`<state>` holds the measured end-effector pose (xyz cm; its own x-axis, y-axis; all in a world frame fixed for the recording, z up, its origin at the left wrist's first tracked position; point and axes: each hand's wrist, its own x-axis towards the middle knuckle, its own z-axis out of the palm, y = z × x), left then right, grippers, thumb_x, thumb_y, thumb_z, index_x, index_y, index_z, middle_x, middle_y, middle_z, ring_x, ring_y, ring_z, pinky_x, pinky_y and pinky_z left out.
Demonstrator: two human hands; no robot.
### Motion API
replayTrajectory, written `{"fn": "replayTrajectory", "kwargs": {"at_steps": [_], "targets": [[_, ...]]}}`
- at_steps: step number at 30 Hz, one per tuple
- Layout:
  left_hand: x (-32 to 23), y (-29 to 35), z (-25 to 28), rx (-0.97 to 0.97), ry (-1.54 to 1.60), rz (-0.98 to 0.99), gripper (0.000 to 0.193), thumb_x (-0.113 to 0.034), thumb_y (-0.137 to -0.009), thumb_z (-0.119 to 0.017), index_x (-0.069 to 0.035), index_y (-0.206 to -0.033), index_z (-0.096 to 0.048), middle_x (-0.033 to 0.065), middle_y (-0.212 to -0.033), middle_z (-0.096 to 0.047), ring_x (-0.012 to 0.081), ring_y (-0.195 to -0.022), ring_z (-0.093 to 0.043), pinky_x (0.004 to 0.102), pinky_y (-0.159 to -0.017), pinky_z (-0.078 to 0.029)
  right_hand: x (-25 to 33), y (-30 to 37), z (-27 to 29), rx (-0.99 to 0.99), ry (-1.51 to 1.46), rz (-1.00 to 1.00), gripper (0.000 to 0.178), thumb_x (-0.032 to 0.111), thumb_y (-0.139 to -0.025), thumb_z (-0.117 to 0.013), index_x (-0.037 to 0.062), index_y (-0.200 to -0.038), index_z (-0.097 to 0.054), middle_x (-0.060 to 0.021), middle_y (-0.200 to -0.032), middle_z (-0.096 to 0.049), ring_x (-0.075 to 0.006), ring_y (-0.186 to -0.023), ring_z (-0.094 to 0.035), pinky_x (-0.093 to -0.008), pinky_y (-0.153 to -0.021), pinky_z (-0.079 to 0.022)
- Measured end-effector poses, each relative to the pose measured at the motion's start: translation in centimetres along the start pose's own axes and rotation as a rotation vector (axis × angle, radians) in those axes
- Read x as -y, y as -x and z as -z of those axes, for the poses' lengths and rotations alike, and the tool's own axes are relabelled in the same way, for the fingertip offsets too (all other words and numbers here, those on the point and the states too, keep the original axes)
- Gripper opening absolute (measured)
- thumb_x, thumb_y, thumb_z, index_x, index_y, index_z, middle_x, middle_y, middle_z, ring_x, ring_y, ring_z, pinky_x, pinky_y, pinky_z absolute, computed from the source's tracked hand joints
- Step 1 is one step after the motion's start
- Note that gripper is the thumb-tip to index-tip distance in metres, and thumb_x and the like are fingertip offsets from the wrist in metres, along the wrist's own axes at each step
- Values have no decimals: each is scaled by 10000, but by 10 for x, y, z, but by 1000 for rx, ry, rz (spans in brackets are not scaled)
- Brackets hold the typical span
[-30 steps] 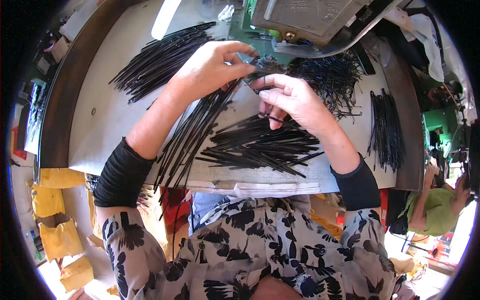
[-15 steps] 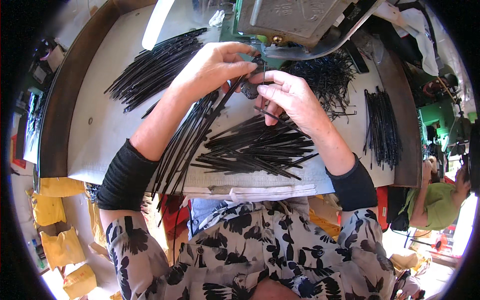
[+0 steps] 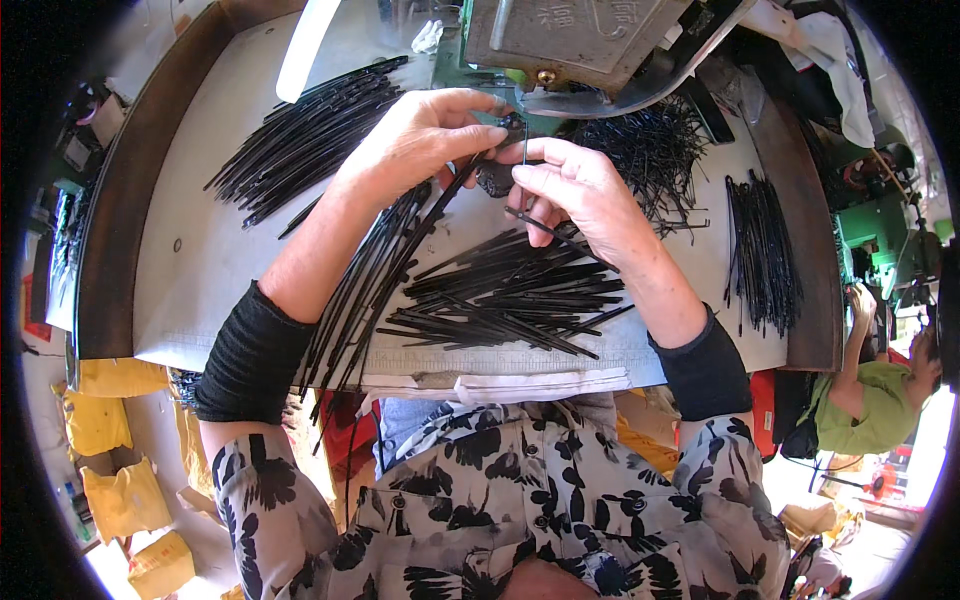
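Left hand (image 3: 422, 138) well inside table rim (image 3: 112, 260)

Glossy strips (image 3: 515, 298), matt cloth sleeves (image 3: 252, 358).

The strips (image 3: 510, 290) were black, the counter (image 3: 200, 270) pale grey.
The person's white shirt (image 3: 455, 500) bore black leaf-like blotches; the sleeve covers (image 3: 255, 355) were plain black, the rim (image 3: 112, 260) brown, the sacks (image 3: 125, 497) yellow, the co-worker's top (image 3: 868, 410) green.

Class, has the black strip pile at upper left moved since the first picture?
No: measured against the small round mark, the pile keeps its place.
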<state>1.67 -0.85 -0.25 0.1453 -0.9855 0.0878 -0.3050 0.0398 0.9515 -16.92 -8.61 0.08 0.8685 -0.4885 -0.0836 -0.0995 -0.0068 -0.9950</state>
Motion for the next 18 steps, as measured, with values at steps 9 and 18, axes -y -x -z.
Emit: {"fn": "replayTrajectory", "kwargs": {"at_steps": [9, 18], "targets": [[3, -1, 0, -21, 13, -18, 430, -240, -850, -621, 13, -1187, -538, 50, -749, -632, 76, -547, -580, 185, -452, -443, 1, 2, -2, -5, -43, 12, 287, 148, -898, -492, -63, -1091, -524, -91, -745, -602, -123, -512, -589, -210, -458, -467], [4, -1, 1, -24, 1, 0, 464, -270, -839, -640, 10, -1193, -534, 54, -764, -637, 81, -554, -590, 184, -451, -448, 4, 2, -1, 6, -29, -6, 297, 154, -892, -491, -72, -1081, -525, -97, -739, -603, -122, -504, -583, -210, -450, -464]]}}
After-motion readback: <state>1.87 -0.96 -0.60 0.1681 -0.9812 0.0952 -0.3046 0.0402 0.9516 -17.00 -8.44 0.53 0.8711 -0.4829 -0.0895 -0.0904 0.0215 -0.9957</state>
